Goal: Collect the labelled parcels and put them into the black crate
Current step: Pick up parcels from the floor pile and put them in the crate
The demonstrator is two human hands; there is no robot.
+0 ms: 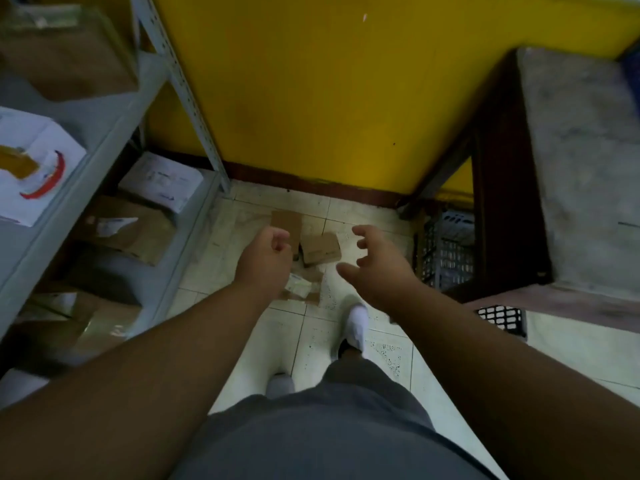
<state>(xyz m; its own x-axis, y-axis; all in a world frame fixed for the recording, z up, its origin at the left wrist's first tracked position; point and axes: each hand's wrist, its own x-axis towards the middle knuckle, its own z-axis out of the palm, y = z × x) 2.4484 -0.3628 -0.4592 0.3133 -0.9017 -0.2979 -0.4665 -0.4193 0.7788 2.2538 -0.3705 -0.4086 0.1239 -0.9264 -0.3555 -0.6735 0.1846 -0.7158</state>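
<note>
Three small brown cardboard parcels lie on the tiled floor ahead of me. One flat parcel (pixel 286 221) is farthest, a boxy one (pixel 320 249) sits beside it, and a third with a white label (pixel 304 284) lies nearest. My left hand (pixel 265 259) hovers above them with fingers loosely curled, holding nothing. Spread and empty, my right hand (pixel 375 265) reaches out just right of the parcels. The black crate (pixel 446 251) stands on the floor under the table at the right, partly hidden by the table frame.
A grey metal shelf (pixel 104 140) with cardboard and white boxes runs along the left. A yellow wall (pixel 329 98) closes the far side. A dark wooden table (pixel 571 168) fills the right. Another black grille (pixel 502 320) shows on the floor near it. My white shoes stand on the tiles.
</note>
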